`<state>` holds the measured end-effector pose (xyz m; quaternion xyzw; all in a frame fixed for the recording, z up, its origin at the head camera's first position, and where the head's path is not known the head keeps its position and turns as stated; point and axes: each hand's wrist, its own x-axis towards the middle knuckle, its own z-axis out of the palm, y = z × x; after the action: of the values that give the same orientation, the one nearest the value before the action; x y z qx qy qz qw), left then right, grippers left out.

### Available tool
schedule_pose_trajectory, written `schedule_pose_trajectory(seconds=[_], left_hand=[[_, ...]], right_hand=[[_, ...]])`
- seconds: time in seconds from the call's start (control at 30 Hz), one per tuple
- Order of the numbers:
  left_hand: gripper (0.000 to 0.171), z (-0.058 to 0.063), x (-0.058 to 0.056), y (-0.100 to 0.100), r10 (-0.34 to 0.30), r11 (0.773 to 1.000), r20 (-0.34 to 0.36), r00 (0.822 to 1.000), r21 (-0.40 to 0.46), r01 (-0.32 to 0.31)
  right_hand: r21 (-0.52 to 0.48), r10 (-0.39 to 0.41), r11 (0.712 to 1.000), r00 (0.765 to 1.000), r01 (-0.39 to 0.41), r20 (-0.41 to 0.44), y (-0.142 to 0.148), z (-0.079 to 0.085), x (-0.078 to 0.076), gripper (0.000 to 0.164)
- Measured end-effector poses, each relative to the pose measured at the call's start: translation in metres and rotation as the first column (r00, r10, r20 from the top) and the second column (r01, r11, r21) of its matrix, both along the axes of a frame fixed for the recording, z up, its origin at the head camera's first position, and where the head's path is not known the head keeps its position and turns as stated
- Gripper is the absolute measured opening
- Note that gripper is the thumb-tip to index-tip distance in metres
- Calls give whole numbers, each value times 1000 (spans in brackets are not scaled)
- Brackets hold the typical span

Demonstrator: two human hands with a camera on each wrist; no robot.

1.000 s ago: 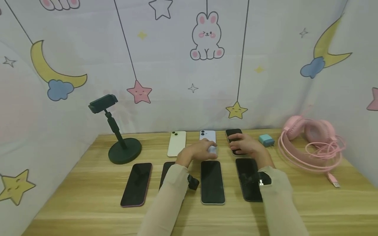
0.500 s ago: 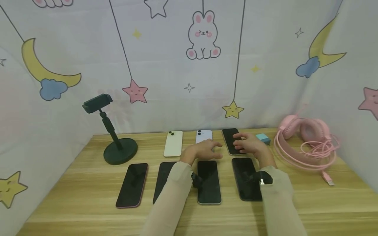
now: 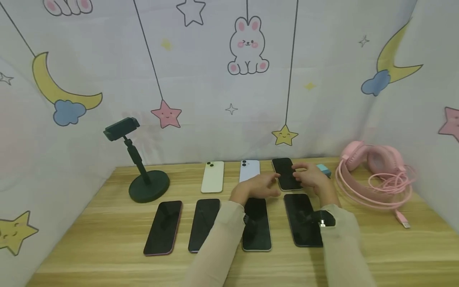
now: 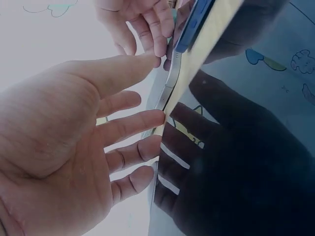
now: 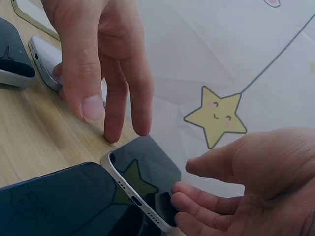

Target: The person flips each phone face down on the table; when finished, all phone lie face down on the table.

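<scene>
A smartphone [image 3: 285,171] with a dark screen and silver frame lies face up in the back row, between my hands. My left hand [image 3: 259,186] reaches over from the left, fingers extended and thumb apart, fingertips near its left edge. In the right wrist view, this left hand [image 5: 106,64] hangs above the phone's [image 5: 147,172] far corner, holding nothing. My right hand [image 3: 311,176] is at the phone's right side with relaxed fingers; in its wrist view the fingertips are right at the edge, thumb raised. Below my left palm, a lilac smartphone [image 3: 250,169] lies back up, partly covered.
A cream smartphone [image 3: 212,177] lies back up farther left. Several dark-screened phones form the front row, including a pink-edged one [image 3: 163,228] and one [image 3: 303,219] under my right wrist. A black phone stand [image 3: 148,187], a blue charger [image 3: 324,170] and pink headphones [image 3: 376,175] stand around them.
My left hand has moved right, off the lilac phone toward the dark-screened one. My right hand has shifted from over that phone's screen to its right edge.
</scene>
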<state>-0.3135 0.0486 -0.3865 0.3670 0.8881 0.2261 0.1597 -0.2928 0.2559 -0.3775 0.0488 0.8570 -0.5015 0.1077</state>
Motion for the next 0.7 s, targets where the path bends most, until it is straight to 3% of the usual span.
schedule_pose_trajectory(seconds=[0.13, 0.33, 0.5, 0.7], left_hand=[[64, -2, 3, 4, -7, 1000, -5, 1000, 11, 7], [65, -2, 5, 7, -17, 1000, -8, 1000, 15, 17], [65, 1, 5, 7, -12, 1000, -15, 1000, 4, 12], [63, 7, 7, 8, -20, 1000, -31, 999, -25, 19]], right_hand=[[86, -33, 996, 999, 34, -18, 5, -2, 1, 45], [72, 9, 997, 999, -6, -35, 6, -6, -1, 45], [132, 42, 991, 999, -38, -33, 7, -3, -2, 49], [99, 27, 995, 1000, -27, 8, 6, -4, -5, 59]])
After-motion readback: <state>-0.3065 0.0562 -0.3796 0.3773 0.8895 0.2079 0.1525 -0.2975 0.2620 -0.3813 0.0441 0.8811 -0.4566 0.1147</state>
